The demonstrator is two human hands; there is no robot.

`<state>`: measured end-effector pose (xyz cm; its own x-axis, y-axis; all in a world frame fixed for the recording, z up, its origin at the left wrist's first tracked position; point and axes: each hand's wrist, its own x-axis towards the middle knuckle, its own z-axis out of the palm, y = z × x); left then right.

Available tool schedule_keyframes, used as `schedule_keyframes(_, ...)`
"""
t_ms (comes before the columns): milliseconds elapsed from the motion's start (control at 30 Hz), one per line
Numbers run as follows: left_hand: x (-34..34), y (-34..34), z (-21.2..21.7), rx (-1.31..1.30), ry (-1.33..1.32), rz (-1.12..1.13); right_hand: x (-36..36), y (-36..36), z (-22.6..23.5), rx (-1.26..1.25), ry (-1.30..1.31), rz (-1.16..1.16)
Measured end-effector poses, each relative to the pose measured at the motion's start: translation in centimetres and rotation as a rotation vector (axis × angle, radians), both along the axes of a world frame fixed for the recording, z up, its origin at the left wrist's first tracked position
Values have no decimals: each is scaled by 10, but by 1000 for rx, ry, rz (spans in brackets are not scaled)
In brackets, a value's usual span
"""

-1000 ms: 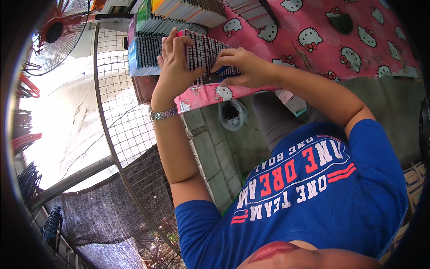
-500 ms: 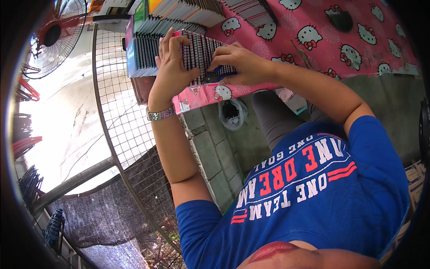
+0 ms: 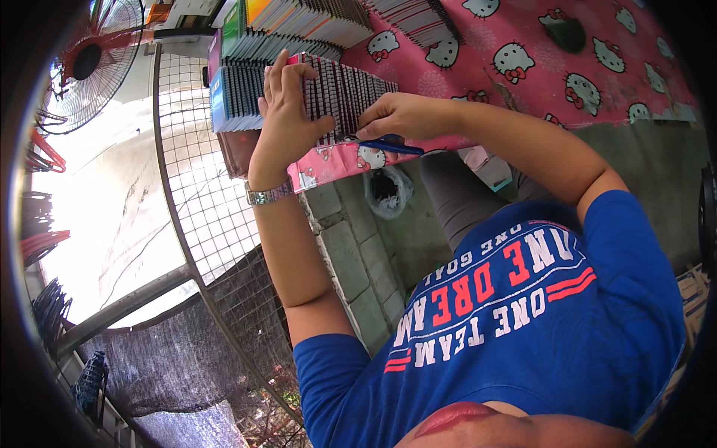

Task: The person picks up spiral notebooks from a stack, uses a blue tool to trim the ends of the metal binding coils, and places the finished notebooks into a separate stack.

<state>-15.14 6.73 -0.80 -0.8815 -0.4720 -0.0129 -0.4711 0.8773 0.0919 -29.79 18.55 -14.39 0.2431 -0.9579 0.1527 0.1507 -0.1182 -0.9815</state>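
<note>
A row of spiral-bound notebooks [image 3: 340,93] stands on the table with the dark bindings facing up. My left hand [image 3: 285,123] lies along the row's left side, fingers stretched up and thumb apart against the near bindings. At the row's near right corner, my right hand [image 3: 407,116] is closed with thumb and forefinger pinched around a blue-handled hand tool [image 3: 399,145]. The tool's handle sticks out to the right below the hand. Its working end sits by the bindings and is too small and covered to make out, so its exact kind does not show.
Blue-covered spiral notebooks [image 3: 243,97] stand left of my left hand, with green and yellow stacks [image 3: 306,22] behind. A pink cartoon-print cloth [image 3: 545,82] covers the table. A plastic bag [image 3: 388,193] hangs below the edge. A wire mesh [image 3: 198,149] and a fan [image 3: 89,60] are at left.
My right hand has shifted slightly right and lower, and its fingers have drawn closer together. More of the tool's blue handle now shows, pointing right. My left hand has hardly moved.
</note>
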Motion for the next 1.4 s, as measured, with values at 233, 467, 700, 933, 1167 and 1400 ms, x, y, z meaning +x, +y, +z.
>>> schedule_keyframes(233,-5,10,-7,-72,22,5,4,5,-22,-364,215,-308)
schedule_keyframes(467,-3,9,-1,-169,-80,40,-1,4,0,-3,213,-37)
schedule_keyframes(700,4,-5,-1,66,47,-29,0,15,-8,-435,268,-516)
schedule_keyframes(933,2,-3,-2,57,15,-17,10,11,2,-425,347,-454)
schedule_keyframes(1167,2,-3,-5,13,-2,-33,6,9,-1,-1060,970,-845)
schedule_keyframes(1400,-8,17,-8,-121,9,17,0,16,-28,-603,472,-600)
